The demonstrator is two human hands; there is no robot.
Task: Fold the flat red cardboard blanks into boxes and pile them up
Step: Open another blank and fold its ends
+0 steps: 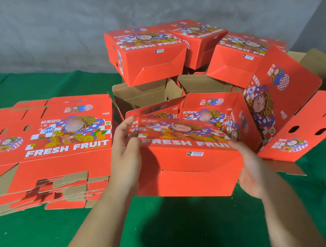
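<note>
A folded red "FRESH FRUIT" box (pixel 190 163) is held up in the middle, above the green surface, its bottom flaps turned toward me. My left hand (pixel 126 155) lies flat against its left side with fingers straight. Against its right side presses my right hand (pixel 250 172), fingers extended, thumb along the top edge. A stack of flat red blanks (pixel 48 147) lies at the left. Behind stands a pile of folded boxes: one upper left (pixel 145 55), one at the back (pixel 199 39), one upper right (pixel 236 59).
Open boxes showing brown insides (pixel 141 95) sit under the pile. An opened-out red box (pixel 274 103) leans at the right, its flap with two holes (pixel 306 130) beside it. A green cloth (pixel 180 229) covers the surface and a grey wall (pixel 59 21) stands behind.
</note>
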